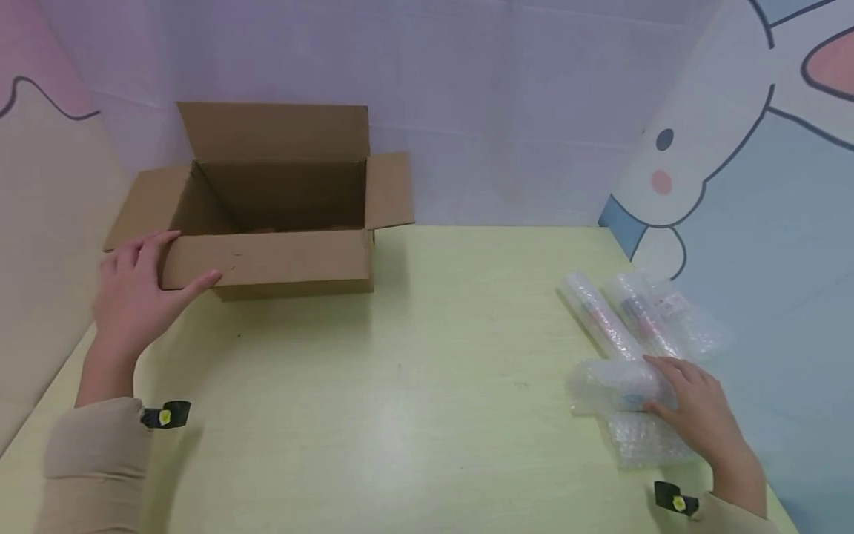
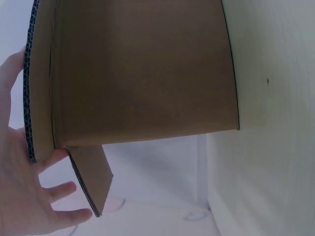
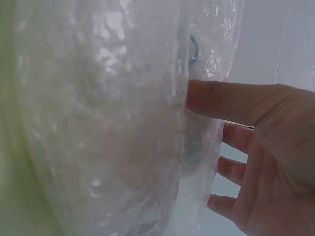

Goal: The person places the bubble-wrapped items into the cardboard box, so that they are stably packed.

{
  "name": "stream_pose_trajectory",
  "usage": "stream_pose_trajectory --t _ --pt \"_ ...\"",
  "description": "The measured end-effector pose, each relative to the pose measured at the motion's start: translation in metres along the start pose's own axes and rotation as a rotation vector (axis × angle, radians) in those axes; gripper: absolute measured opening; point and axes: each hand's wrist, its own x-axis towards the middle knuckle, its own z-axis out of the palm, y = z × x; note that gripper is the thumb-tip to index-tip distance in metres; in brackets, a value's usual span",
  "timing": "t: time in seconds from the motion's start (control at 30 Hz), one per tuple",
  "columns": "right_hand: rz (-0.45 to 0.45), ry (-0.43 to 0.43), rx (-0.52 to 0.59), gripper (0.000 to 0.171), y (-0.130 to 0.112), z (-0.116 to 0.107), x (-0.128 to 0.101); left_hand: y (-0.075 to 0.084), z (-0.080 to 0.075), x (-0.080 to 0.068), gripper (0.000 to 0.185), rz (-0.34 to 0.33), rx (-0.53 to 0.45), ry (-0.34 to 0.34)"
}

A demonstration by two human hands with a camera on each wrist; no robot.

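At the back left stands an open cardboard box (image 1: pixel 300 289), its flaps folded outward. My left hand (image 1: pixel 130 300) holds the left end of its front flap (image 1: pixel 267 258), thumb on the near face and index finger at the corner. In the left wrist view the other fingers spread past the flap's edge. On the right, my right hand (image 1: pixel 697 408) grips the end of a clear bubble-wrapped roll (image 1: pixel 607 382). The right wrist view shows the thumb on the near side of the bubble wrap (image 3: pixel 108 123) and fingers at its far side. The wrapped contents are blurred.
Behind the gripped roll lie two more bubble-wrapped rolls, one long (image 1: pixel 600 315) and one (image 1: pixel 643 315) beside loose wrap (image 1: pixel 694 322). A flat bubble-wrap piece (image 1: pixel 647 441) lies in front. The pale yellow table (image 1: pixel 427 415) meets a printed cloth wall (image 1: pixel 780 297) on the right.
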Motion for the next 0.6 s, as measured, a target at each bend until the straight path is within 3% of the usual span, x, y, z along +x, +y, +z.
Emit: stream_pose_trajectory --t 0.2,0.4,0.6 --pt "0.025 -0.012 0.001 0.070 -0.001 0.001 -0.001 0.018 0.012 0.001 0.084 0.091 0.037 0.033" --pt "0.009 0.011 0.003 0.070 0.000 0.003 -0.001 0.035 0.021 0.004 0.077 0.142 -0.034 0.047" --pt "-0.022 0.041 0.005 0.073 0.003 0.005 -0.002 0.044 0.027 0.010 0.073 0.156 -0.106 0.018"
